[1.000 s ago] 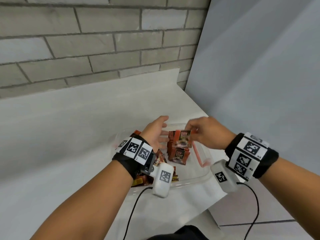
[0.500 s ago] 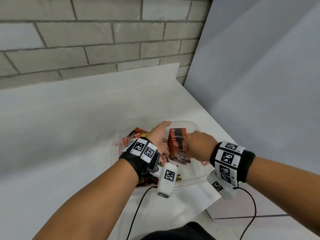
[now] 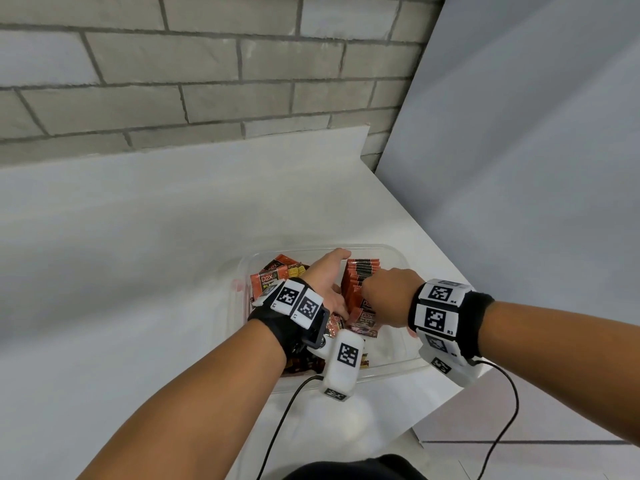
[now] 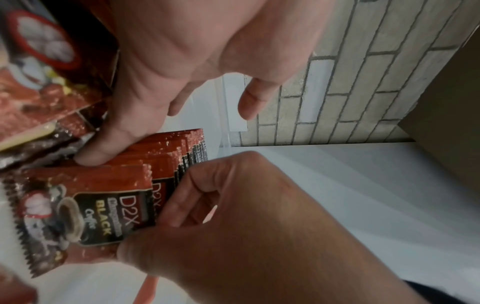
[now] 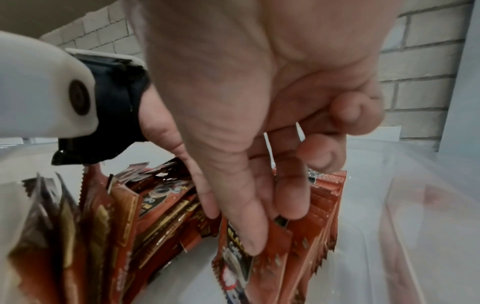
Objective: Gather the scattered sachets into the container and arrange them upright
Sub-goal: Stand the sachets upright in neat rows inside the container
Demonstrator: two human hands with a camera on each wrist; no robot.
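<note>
A clear plastic container [image 3: 398,251] sits on the white table [image 3: 138,254] near its right corner. Inside it, several red "D2X Black Coffee" sachets [image 3: 361,274] stand upright in a row. My left hand [image 3: 325,277] lies with straight fingers along the row's left side, and its thumb [image 4: 91,158] touches the row [image 4: 168,148] near the front. My right hand [image 3: 384,294] reaches down from the right and pinches the front sachets [image 5: 298,232] between thumb and fingers. More sachets [image 3: 273,277] lie loose and slanted in the container's left part [image 5: 98,226].
A brick wall [image 3: 207,81] runs behind the table and a plain grey panel [image 3: 519,168] stands at the right. The table's right edge [image 3: 446,403] drops to a tiled floor close to the container. Cables [image 3: 502,427] hang from both wrist cameras.
My right hand has brought a sachet down from above the container onto the front of the upright row. My left hand has shifted flat against the row's left side.
</note>
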